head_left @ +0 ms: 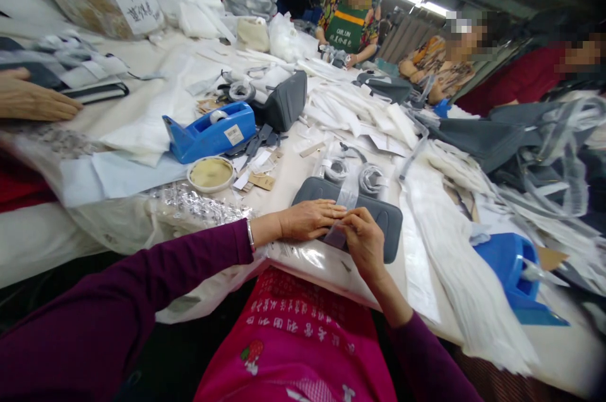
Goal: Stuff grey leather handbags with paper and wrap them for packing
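Observation:
A dark grey bag (315, 190) lies flat on the table in front of me, with two coils of wrapped strap (372, 179) at its far edge. A translucent plastic strip (349, 190) runs across the bag's middle between the coils. My left hand (310, 220) rests on the bag's left half, fingers stretched out, fingertips touching the strip. With fingers pinched together, my right hand (365, 241) grips the strip near its close end. Part of the bag is hidden under both hands.
A blue tape dispenser (211, 130) and a round yellowish tin (211, 173) stand at left, near loose tags. Another blue dispenser (509, 269) is at right, beside white foam sheets (454, 263). A co-worker's hand (40, 99) is at far left; other people work across the table.

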The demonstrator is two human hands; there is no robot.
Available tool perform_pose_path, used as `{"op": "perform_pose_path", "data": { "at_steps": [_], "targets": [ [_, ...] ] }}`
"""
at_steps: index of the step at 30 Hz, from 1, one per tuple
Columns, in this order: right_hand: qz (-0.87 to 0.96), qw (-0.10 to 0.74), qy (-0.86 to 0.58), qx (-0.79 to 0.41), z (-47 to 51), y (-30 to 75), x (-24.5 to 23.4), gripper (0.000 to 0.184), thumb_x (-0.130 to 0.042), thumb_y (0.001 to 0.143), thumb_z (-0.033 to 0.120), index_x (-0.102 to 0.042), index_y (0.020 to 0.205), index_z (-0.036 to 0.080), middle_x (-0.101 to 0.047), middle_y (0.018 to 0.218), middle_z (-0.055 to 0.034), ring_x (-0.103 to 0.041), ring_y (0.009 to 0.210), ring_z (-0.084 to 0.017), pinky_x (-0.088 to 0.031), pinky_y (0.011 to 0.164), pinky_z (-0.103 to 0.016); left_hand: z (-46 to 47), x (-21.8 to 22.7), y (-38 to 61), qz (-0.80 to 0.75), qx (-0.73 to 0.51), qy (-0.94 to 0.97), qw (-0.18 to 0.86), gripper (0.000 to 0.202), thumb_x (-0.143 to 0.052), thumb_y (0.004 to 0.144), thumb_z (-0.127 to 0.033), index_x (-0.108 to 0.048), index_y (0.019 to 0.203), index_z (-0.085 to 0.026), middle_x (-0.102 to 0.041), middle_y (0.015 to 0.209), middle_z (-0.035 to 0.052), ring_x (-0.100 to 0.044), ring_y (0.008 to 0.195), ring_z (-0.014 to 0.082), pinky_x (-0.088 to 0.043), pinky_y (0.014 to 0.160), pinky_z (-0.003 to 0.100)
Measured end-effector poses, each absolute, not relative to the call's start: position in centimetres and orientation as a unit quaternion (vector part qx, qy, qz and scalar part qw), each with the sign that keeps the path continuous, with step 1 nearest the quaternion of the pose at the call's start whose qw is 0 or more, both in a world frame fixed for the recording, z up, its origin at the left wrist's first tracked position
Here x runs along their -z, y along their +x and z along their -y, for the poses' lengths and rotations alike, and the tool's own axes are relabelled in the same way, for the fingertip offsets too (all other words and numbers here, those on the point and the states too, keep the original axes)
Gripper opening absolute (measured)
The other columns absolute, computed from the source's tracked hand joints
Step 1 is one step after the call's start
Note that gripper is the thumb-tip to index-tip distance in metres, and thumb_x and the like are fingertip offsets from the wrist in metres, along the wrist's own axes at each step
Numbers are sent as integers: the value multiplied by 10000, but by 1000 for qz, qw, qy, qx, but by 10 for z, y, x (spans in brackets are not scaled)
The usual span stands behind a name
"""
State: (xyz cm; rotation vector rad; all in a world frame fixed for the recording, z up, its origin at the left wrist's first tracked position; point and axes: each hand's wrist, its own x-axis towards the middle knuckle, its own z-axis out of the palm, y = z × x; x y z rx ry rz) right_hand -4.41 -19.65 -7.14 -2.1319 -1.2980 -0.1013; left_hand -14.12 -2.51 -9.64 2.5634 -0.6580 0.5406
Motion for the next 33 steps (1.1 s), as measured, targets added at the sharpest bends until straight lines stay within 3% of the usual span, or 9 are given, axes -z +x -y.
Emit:
{"op": "perform_pose_path", "data": {
  "at_steps": [4, 9, 18, 23, 28, 33],
  "targets": [
    [501, 287, -815, 54, 195, -40, 73, 103, -572, 849, 192, -621, 764, 223, -587, 928, -1, -564, 823, -140, -425, 710, -242, 26, 95, -147, 233, -201, 913, 268, 403, -489, 856, -85, -530, 1252, -151, -548, 1332, 118, -436, 1305, 213, -311, 1143, 401],
    [517, 243, -817, 80, 191, -37, 75, 116, -555, 869, 167, -586, 765, 208, -595, 911, -10, -562, 852, -143, -406, 713, -237, 28, 91, -152, 160, -180, 929, 282, 427, -604, 825, -177, -466, 1227, -136, -526, 1230, 151, -512, 1162, 256, -454, 993, 404],
    [533, 157, -821, 133, 186, -40, 75, 119, -568, 885, 180, -558, 770, 210, -561, 855, -32, -510, 770, -163, -315, 565, -279, 30, 88, -152, 159, -171, 936, 263, 346, -601, 832, -179, -471, 1151, -156, -523, 1150, 124, -529, 1071, 240, -457, 955, 384],
    [552, 108, -808, 177, 180, -29, 62, 134, -666, 823, 230, -564, 736, 215, -565, 902, -72, -461, 877, -228, -336, 672, -341, 31, 84, -152, 171, -174, 936, 254, 304, -583, 845, -168, -503, 1139, -165, -515, 1212, 126, -508, 1146, 241, -439, 999, 384],
    [563, 113, -811, 110, 175, -13, 55, 157, -703, 771, 198, -554, 723, 212, -546, 887, -48, -475, 884, -212, -359, 720, -337, 32, 83, -153, 193, -178, 942, 209, 309, -548, 874, -172, -534, 1182, -154, -480, 1310, 145, -461, 1227, 247, -411, 1057, 389],
    [564, 131, -812, 76, 173, -8, 54, 168, -686, 744, 127, -544, 718, 212, -540, 867, -36, -489, 875, -198, -374, 709, -309, 34, 87, -154, 219, -201, 946, 131, 306, -565, 871, -176, -568, 1168, -101, -529, 1273, 158, -395, 1281, 284, -392, 1088, 417]
  ]
}}
